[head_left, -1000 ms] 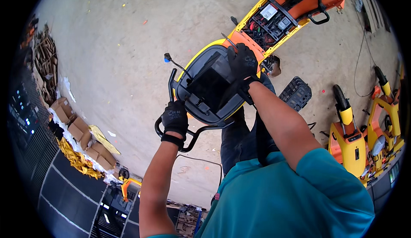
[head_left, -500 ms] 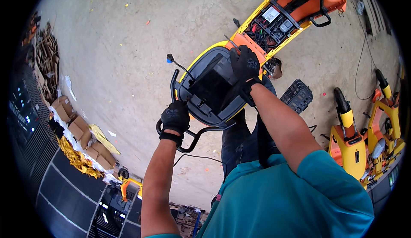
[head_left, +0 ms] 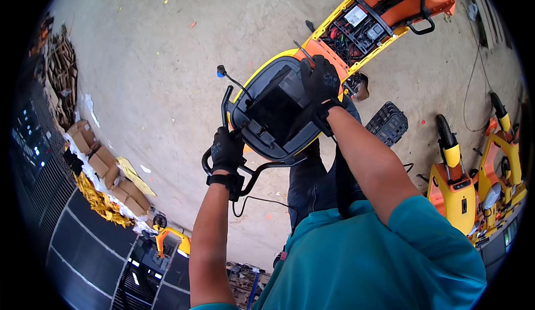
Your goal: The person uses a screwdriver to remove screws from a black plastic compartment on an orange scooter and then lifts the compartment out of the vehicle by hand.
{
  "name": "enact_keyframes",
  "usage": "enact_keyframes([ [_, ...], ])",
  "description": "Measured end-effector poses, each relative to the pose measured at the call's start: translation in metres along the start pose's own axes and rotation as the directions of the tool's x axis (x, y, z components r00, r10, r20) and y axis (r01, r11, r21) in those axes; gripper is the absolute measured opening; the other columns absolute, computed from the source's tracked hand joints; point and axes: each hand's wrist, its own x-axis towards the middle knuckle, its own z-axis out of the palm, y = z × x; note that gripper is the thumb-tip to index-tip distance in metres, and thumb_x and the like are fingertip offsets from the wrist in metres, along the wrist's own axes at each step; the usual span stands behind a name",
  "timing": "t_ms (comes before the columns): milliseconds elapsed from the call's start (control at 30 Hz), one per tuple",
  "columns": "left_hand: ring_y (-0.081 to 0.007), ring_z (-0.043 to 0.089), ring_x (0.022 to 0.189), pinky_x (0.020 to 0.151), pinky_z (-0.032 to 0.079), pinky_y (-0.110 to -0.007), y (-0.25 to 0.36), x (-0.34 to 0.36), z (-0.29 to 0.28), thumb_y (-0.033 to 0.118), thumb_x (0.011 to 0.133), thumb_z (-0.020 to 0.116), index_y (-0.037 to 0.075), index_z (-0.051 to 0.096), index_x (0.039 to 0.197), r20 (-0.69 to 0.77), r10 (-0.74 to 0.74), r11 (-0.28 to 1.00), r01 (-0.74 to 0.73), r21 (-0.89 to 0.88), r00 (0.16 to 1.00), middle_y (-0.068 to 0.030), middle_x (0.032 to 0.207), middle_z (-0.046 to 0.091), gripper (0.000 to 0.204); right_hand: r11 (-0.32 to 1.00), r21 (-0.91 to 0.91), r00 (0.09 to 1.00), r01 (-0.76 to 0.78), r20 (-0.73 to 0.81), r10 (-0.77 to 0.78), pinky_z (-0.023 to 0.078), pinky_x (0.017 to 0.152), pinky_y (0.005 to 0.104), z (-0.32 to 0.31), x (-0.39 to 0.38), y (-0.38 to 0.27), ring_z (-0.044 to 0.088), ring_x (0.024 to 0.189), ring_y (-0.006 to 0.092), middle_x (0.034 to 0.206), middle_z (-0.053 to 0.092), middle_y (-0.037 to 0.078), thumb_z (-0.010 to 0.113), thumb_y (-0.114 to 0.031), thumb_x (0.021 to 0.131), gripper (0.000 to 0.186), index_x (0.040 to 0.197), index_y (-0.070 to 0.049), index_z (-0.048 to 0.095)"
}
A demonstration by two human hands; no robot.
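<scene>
In front of me stands a yellow and orange electric scooter, with a black oval tub-like part [head_left: 259,81] edged in yellow nearest to me. My left hand [head_left: 227,149], in a black glove, is closed around a bent black tube [head_left: 257,177] at the near left of this part. My right hand [head_left: 321,80], also gloved, rests over its far right side with fingers curled. A thin grey rod [head_left: 302,49] juts out beyond those fingers; its other end is hidden. Farther off, an open compartment [head_left: 356,34] shows wires and black boxes.
A blue-tipped cable end [head_left: 221,71] sticks out left of the tub. A black plastic basket [head_left: 386,124] lies on the floor to the right. More yellow scooters [head_left: 458,195] stand at far right. Cardboard boxes [head_left: 105,165] line the left, and a dark cable hangs near my left wrist.
My left hand has shifted slightly up and left, its wrist turning so a black box on the strap shows. The cable below it bends differently. My right hand stays nearly in place.
</scene>
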Motion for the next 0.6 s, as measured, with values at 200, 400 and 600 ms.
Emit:
enact_keyframes([
  [200, -0.0391, 0.062, 0.091, 0.076, 0.05, -0.045, 0.005, -0.026, -0.015, -0.004, 0.077, 0.06, 0.011, 0.048, 0.128, -0.067, 0.16, 0.984, -0.164, -0.065, 0.985, -0.0213, 0.103, 0.057, 0.055, 0.995, 0.088, 0.997, 0.049, -0.057, -0.044, 0.048, 0.075, 0.0458, 0.005, 0.0, 0.011, 0.061, 0.087, 0.0366, 0.09, 0.063, 0.019, 0.057, -0.035, 0.09, 0.035, 0.104, -0.003, 0.059],
  [400, -0.035, 0.064, 0.086, 0.073, 0.052, -0.044, -0.003, -0.03, -0.009, -0.005, 0.081, 0.056, 0.014, 0.052, 0.128, -0.095, 0.095, 0.985, -0.107, -0.135, 0.991, -0.0197, 0.103, 0.057, 0.051, 0.858, 0.404, 0.929, 0.317, 0.05, -0.366, 0.046, 0.075, 0.0454, -0.05, -0.006, -0.008, 0.059, 0.09, 0.0387, 0.095, 0.063, 0.02, 0.051, -0.021, 0.095, 0.021, 0.097, -0.001, 0.058],
  [600, -0.0375, 0.063, 0.081, 0.068, 0.05, -0.044, 0.002, -0.025, -0.006, -0.004, 0.078, 0.057, 0.007, 0.057, 0.118, -0.154, 0.194, 0.977, -0.204, -0.054, 0.969, -0.0196, 0.091, 0.059, 0.041, 0.783, 0.561, 0.574, 0.269, 0.559, -0.598, 0.047, 0.07, 0.0466, -0.06, -0.078, -0.047, 0.061, 0.08, 0.0384, 0.082, 0.06, 0.022, 0.054, -0.016, 0.09, 0.015, 0.094, -0.002, 0.058],
])
